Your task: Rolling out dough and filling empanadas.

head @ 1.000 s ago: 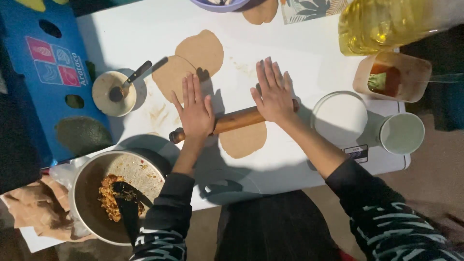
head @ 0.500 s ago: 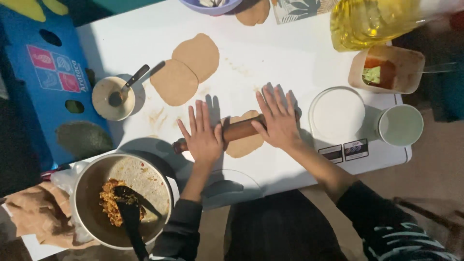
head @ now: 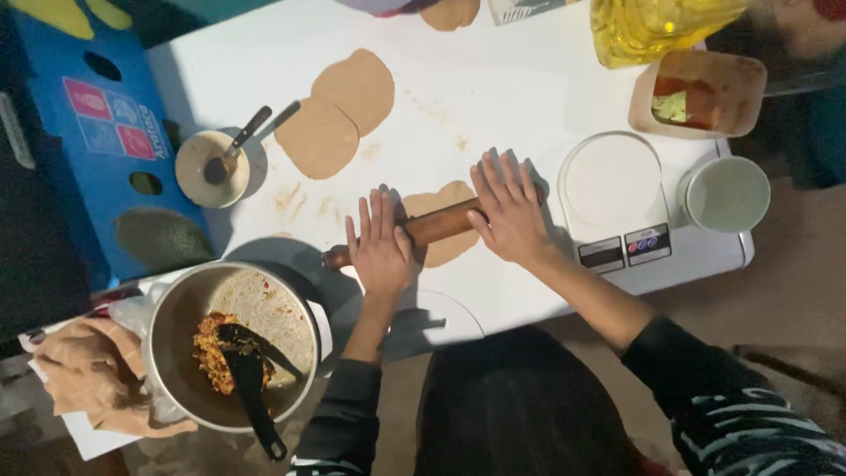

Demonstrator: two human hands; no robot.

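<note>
Both hands, left [head: 381, 251] and right [head: 508, 211], press flat, fingers spread, on the pin [head: 434, 226]; uneven pressure could tear the dough [head: 443, 236] or stick it to the surface [head: 493, 97].

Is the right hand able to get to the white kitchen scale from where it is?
Probably yes. The right hand lies flat on the rolling pin, and the white scale sits just beside it on the same table. Nothing stands between them, though the hand would have to leave the pin.

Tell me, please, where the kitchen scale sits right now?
In the head view, the kitchen scale sits on the white table, just right of the right hand, beside a round lidded tub.
</note>
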